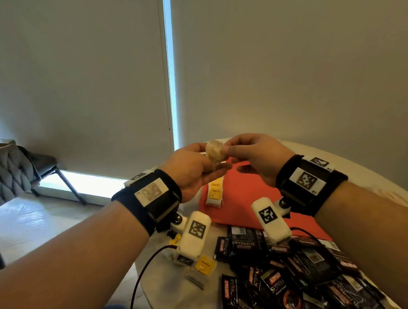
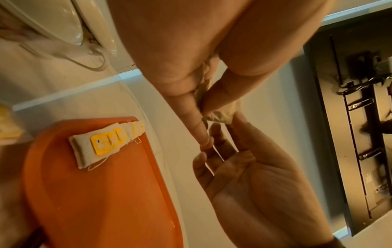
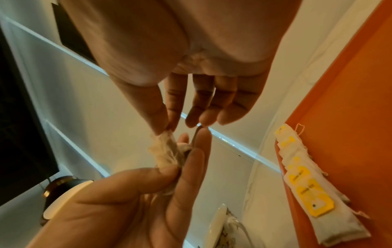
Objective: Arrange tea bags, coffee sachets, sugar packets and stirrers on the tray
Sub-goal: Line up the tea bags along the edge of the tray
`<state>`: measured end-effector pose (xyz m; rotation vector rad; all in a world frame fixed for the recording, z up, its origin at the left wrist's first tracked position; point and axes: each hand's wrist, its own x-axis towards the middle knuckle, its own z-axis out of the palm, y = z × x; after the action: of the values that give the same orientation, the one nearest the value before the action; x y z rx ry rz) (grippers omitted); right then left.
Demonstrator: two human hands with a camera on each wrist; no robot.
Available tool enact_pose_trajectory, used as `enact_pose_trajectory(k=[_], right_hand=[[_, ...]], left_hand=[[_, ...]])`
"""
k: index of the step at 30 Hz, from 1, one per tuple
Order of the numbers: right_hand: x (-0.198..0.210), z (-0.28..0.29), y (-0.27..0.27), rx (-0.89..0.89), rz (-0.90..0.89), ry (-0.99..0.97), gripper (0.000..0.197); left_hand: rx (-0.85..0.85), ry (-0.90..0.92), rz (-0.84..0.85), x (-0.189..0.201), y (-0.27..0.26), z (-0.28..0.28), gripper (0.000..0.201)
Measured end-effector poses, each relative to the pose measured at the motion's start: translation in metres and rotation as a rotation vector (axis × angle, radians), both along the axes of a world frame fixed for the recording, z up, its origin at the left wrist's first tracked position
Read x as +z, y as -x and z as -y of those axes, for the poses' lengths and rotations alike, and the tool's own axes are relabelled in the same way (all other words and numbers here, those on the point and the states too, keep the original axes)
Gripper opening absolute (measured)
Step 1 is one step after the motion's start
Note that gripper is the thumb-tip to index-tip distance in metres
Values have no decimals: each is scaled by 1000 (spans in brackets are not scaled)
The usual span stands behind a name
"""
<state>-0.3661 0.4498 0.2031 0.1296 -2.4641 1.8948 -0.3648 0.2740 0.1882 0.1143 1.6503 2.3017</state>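
Tea-bag step: one crumpled bag held in the air, not yet placed.

Landmark is the orange tray (image 1: 248, 198) on the tabletop (image 1: 160, 281): coffee sachets (image 1: 293, 270) piled off its near edge, row of tea bags (image 1: 215, 194) on its left side. Above it, left hand (image 1: 193, 172) grip curls round the loose tea bag (image 1: 214, 150); right hand (image 1: 256, 156) grip pinches its top corner. Next, probably: flatten bag, free string, lay it beside the row.
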Motion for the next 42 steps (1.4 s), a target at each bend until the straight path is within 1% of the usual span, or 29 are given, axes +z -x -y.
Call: enact_pose_trajectory(k=[4,6,8,9,13,14,17,19,21,23,26,27,29,32,34,36,38,40,42], right_hand=[[5,3,-6,35,-73,-63,16],[8,6,-6,13,-125,-10,10],[13,6,-6,-28,-197,109,3],[16,6,-6,-37,-239,143,2],[23,2,-4,-64,-365,154,3],[23,1,-2,-63,-371,148,8],[23,1,-1,-19,-337,86,22],[22,1,0,-12,-316,105,19],[19,4,-1,-29,-309,93,9],[18,9,-2,-42,-315,41,5],[19,14,-5,-31,-304,-20,8],[20,15,-5,-30,-291,-27,10],[19,14,-5,-20,-233,-27,15],[10,15,-5,6,-118,-19,24],[0,15,-3,-25,-53,0,28],[-14,16,1,-72,47,32,29],[-30,16,2,-102,186,42,28],[-44,15,2,-100,308,-9,25],[-59,13,5,-90,396,-84,24]], left_hand=[[-7,71,-52,3,0,1,52],[1,93,-65,3,2,2,53],[26,95,-63,3,4,4,53],[45,97,-59,3,4,6,50],[137,171,-65,7,4,15,31],[159,189,-65,10,3,17,29],[226,189,-55,18,4,22,39],[239,163,-69,23,4,25,39],[223,162,-107,26,3,24,31],[177,223,-171,27,2,21,27],[121,377,-260,27,2,16,18],[129,398,-269,26,4,15,15],[155,379,-249,22,9,17,12],[185,336,-184,20,13,21,12],[176,337,-147,20,14,22,13],[191,326,-113,20,15,25,16],[209,303,-88,22,19,26,14],[219,311,-70,26,22,28,19],[213,304,-72,28,28,31,15]])
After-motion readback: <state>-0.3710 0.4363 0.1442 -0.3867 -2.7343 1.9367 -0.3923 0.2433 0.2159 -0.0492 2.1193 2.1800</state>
